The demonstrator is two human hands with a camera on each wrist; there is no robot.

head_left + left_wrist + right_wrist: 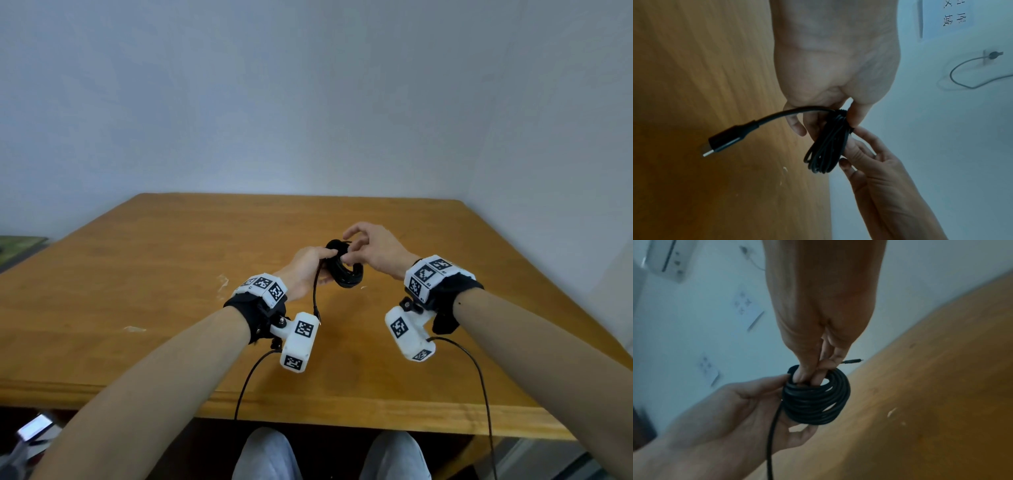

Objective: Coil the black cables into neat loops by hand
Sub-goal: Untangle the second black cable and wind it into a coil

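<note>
A black cable wound into a small coil (346, 275) is held above the wooden table (164, 274). My left hand (322, 265) grips one side of the coil (826, 146) between thumb and fingers. A loose end with a USB-C plug (723, 141) hangs from this hand (830, 121) towards the table. My right hand (349, 251) pinches the top of the coil (818, 402), its fingertips (803, 376) reaching into the centre. The cable's thin other tip (853, 361) sticks out past that pinch.
White scuff marks (222, 282) dot the tabletop left of the hands. A pale wall stands close behind the table's far edge. Thin wires (246, 387) from the wrist cameras hang over the front edge. A phone (34, 426) lies low at the left.
</note>
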